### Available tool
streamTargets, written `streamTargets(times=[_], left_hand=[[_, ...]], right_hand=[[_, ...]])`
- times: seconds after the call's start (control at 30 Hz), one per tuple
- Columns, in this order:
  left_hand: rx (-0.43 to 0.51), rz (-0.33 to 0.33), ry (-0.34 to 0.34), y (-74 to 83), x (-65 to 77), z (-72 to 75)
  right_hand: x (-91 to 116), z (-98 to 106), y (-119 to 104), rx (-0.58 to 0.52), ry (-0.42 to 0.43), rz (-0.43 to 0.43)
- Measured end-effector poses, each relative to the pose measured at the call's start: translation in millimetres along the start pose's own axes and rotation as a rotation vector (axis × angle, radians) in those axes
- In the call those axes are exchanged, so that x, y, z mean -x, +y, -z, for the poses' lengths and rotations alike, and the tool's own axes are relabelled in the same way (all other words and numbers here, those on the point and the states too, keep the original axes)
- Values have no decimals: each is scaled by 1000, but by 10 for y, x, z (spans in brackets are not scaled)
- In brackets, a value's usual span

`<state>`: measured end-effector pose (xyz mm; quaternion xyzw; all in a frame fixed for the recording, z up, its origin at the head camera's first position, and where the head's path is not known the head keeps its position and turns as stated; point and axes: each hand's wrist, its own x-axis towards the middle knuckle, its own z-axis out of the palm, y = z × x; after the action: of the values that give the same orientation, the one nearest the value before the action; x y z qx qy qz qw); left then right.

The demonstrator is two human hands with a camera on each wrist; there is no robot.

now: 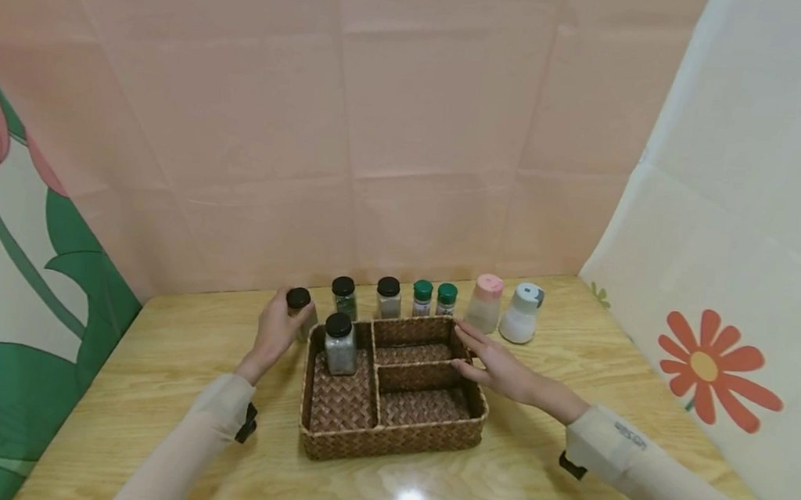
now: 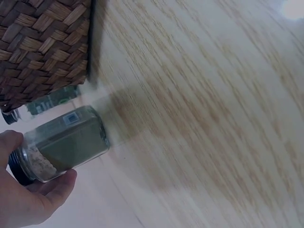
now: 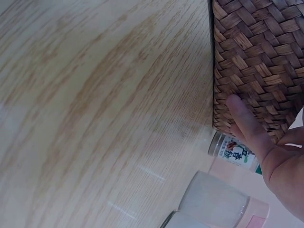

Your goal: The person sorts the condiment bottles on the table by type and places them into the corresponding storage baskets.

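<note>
My left hand (image 1: 277, 332) grips a square glass spice jar (image 2: 71, 142) near its black lid, thumb and fingers on opposite sides. Powder shows through the jar's glass, and it stands just left of the woven basket (image 1: 393, 435). In the left wrist view, the basket's outer wall is beside it. At the basket's back right corner, my right hand (image 1: 504, 368) holds the rim, with a finger against the outer wall in the right wrist view. Inside the basket's left compartment stands another black-lidded jar (image 1: 341, 349); the two right compartments show bare weave.
Behind the basket stand two black-lidded jars, one with dark green contents (image 1: 344, 299) and one with paler contents (image 1: 389, 299), and two small green-capped bottles (image 1: 422, 299). Farther right are a pink-topped container (image 1: 485, 304) and a white-topped one (image 1: 521, 314). A pink backdrop (image 1: 438, 127) rises behind the table.
</note>
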<state>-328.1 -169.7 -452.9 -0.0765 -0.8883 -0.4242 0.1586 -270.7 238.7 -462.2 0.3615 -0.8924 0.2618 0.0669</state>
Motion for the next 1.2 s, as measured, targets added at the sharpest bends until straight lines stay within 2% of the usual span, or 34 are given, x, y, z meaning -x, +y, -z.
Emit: streamTargets(times=[0.23, 0.67, 1.03, 1.2], left_hand=[[25, 2, 21, 18, 18, 25], [7, -78, 83, 77, 20, 104], [-5, -102, 86, 153, 37, 173], [-8, -84, 69, 163, 57, 202]], right_hand=[[-6, 3, -5, 6, -4, -8], [3, -1, 11, -18, -5, -11], [-2, 15, -2, -35, -19, -37], [-4, 15, -8, -23, -20, -36]])
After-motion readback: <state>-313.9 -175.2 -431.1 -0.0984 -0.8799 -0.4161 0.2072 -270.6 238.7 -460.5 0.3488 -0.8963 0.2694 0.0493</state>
